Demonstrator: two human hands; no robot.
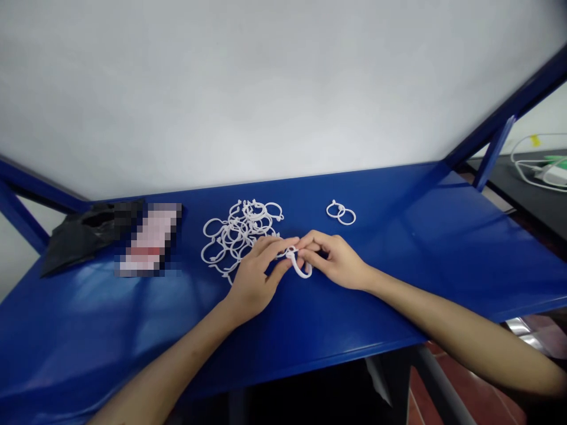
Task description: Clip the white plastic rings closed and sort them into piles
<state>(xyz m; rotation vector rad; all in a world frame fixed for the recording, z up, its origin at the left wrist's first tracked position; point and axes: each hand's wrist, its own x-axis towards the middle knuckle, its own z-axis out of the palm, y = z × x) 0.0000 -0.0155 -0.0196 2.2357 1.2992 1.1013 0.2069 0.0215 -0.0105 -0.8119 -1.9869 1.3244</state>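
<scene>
Between the fingertips of both hands is a white curtain ring (303, 273) with a small eyelet; part of it is hidden by fingers. My left hand (256, 277) pinches it from the left, thumb and forefinger closed near the eyelet. From the right, my right hand (333, 260) grips the same ring, fingers bent and closed. A tangled pile of similar white rings (239, 227) lies just beyond and left of my left hand, which covers its near edge. Farther back on the right, two white rings (341, 212) overlap each other on the tabletop.
The blue table (390, 230) backs onto a pale wall. On its left lie a black plastic bag (80, 236) and a pixelated pinkish, phone-shaped thing (150, 239). Blue frame posts (494, 153) rise at the sides. A white cable (531, 168) rests on a dark surface at right.
</scene>
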